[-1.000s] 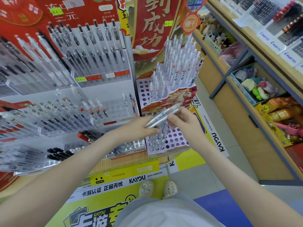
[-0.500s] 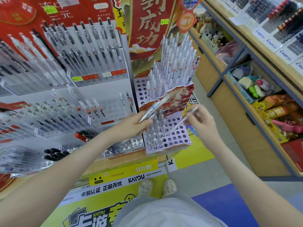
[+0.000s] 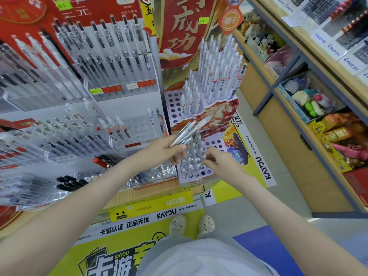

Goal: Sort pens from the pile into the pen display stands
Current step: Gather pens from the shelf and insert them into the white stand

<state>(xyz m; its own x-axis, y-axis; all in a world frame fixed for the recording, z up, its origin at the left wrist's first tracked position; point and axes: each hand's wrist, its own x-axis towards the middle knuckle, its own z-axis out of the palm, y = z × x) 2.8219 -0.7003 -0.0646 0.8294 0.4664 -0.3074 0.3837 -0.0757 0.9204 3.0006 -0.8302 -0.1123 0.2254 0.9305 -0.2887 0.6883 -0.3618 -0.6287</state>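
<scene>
My left hand [image 3: 167, 150] grips a small bunch of clear white pens [image 3: 189, 131] that fan up and to the right. Just below them stands the tiered pen display stand [image 3: 216, 144], white with round holes and a horse picture on its front. My right hand [image 3: 218, 162] is down at the lowest tier, its fingertips pinching a pen [image 3: 203, 156] that stands among the upright pens there. The upper tiers hold many upright clear pens [image 3: 217, 70].
Clear acrylic racks of pens [image 3: 99, 62] fill the wall to the left. A wooden shelf unit [image 3: 298, 120] with toys and snacks runs along the right. Yellow cardboard boxes [image 3: 139, 220] sit under the stand, and my shoes [image 3: 191, 226] are on the floor.
My right hand took one pen from the bunch, carried it right, then lowered it into the lowest tier of the stand. My left hand stayed in place with the other pens.
</scene>
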